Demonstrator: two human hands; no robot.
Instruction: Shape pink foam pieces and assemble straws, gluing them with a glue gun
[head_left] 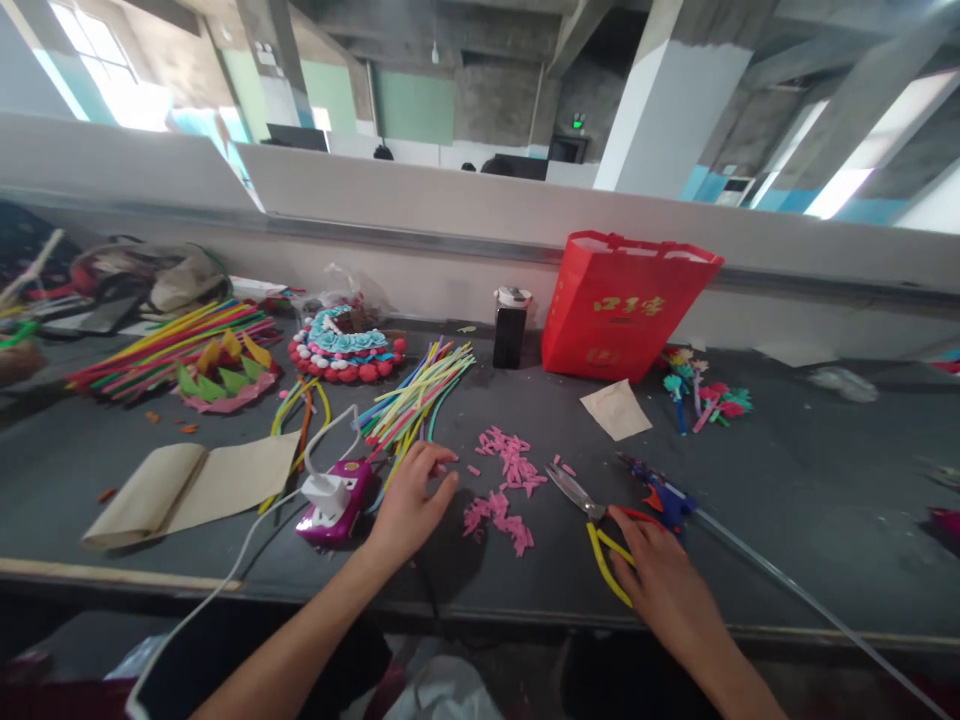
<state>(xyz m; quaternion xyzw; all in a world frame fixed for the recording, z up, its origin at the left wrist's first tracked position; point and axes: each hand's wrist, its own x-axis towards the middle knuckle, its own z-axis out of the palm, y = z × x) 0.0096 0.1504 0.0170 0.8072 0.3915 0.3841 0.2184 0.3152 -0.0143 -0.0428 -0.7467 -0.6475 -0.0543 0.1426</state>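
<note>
My left hand (412, 500) is over the dark table, its thumb and fingers apart and nothing between them. Just right of it lie small pink cut pieces (510, 460) in two loose piles. My right hand (660, 565) is closed around the handles of metal-bladed scissors (574, 490); yellow and red handle parts show beside the fingers. The blades point away and left, toward the pink pieces. Close beyond that hand rests a blue glue gun (667, 498) with an orange-red trigger. A bundle of coloured pipe cleaners (420, 390) lies past my left hand.
A purple power strip (337, 505) with a white plug and cord sits left, near brown paper (217, 485). Behind stand a red bag (622, 310), a phone (510, 337) and a beaded blue-and-red craft piece (345, 345). Another person's hand (19, 360) is at far left.
</note>
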